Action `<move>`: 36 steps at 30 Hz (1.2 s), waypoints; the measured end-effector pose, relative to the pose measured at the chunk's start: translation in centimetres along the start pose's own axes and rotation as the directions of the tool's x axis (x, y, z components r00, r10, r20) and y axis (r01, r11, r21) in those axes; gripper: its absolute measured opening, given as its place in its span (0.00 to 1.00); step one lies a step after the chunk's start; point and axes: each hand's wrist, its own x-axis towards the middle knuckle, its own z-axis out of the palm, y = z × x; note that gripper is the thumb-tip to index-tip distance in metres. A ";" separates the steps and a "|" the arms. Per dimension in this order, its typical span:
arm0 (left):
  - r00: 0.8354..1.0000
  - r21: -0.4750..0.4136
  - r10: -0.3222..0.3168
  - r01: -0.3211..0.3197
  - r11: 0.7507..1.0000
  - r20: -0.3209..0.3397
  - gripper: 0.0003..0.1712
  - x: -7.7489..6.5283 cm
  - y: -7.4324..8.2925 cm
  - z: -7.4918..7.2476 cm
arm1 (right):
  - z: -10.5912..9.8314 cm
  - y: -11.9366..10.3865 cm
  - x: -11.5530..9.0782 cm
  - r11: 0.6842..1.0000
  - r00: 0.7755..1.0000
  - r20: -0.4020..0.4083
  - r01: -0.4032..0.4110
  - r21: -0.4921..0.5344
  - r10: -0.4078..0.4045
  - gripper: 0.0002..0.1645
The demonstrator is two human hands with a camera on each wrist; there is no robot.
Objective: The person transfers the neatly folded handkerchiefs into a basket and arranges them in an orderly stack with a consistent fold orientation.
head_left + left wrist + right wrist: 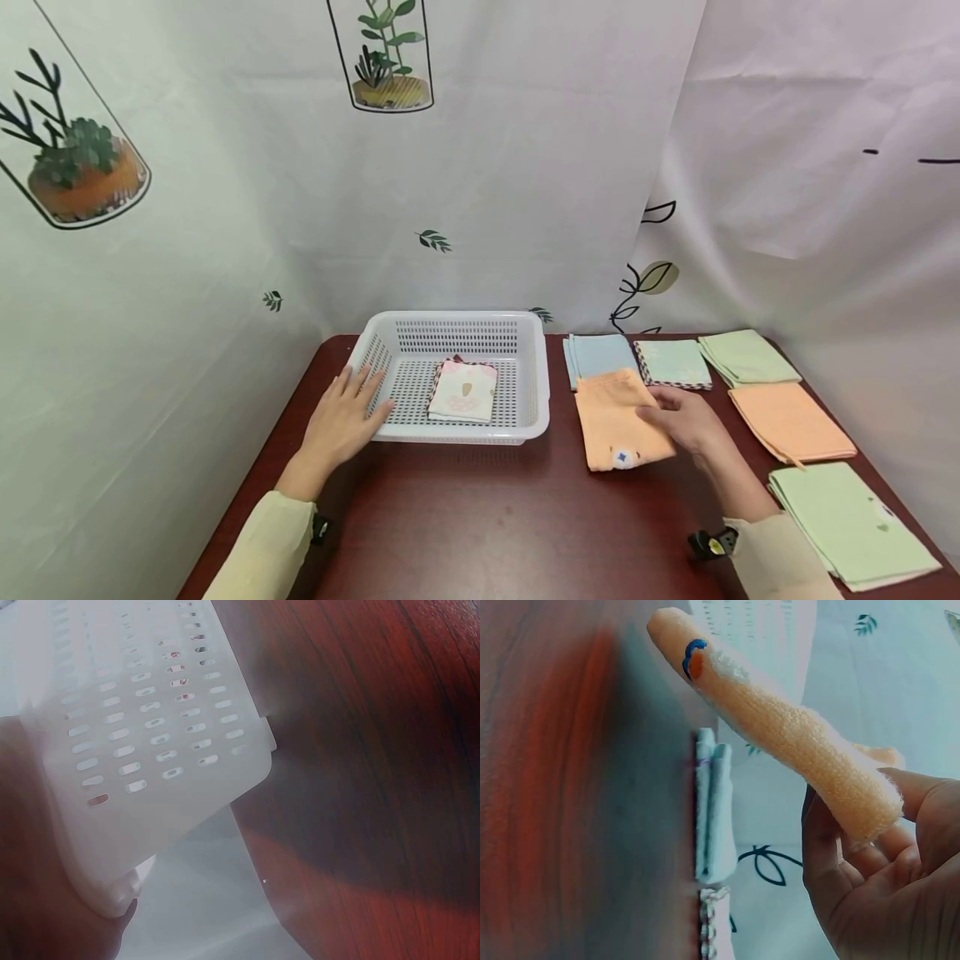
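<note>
My right hand [686, 421] pinches a folded orange towel [618, 421] by its right edge. The towel is held above the table, and its near part shows a small white and blue patch. In the right wrist view the orange towel [780, 727] is seen edge-on, fingers and thumb around one end. My left hand [341, 421] rests on the left rim of a white perforated plastic basket [536, 429], fingers straight and spread. Inside the basket lies a folded white and pink towel [465, 392] with a checkered edge. The basket wall [165, 817] fills much of the left wrist view.
Behind the held towel lie a blue towel [600, 354] and a mint towel [675, 362] with checkered trim. Farther right are a green towel [750, 358], another orange towel [791, 421] and a larger green towel [855, 525]. White patterned cloth [487, 192] hangs behind the dark red table [487, 525].
</note>
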 end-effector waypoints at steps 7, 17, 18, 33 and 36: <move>1.000 0.007 -0.007 0.007 1.000 0.009 0.39 -0.1 0.0 0.0 | -0.2 -0.6 -0.1 1.000 1.000 -0.015 0.008 -0.005 -0.008 0.34; 1.000 0.010 -0.002 0.002 1.000 0.004 0.39 0.0 -0.1 0.1 | -0.4 -1.5 -0.3 1.000 1.000 -0.020 0.010 -0.018 -0.010 0.34; 1.000 0.010 0.000 0.000 1.000 0.003 0.39 0.0 -0.2 0.1 | -0.4 -1.6 -0.3 1.000 1.000 -0.022 0.011 -0.021 -0.012 0.34; 1.000 0.012 -0.001 0.001 1.000 0.005 0.39 -0.1 -0.1 0.1 | -0.7 -3.1 -0.3 0.999 0.999 -0.023 0.030 -0.028 -0.030 0.33; 1.000 0.013 -0.002 0.002 1.000 0.005 0.39 -0.1 0.0 0.0 | -0.9 -3.3 -0.4 0.998 0.999 -0.020 0.049 -0.035 -0.050 0.33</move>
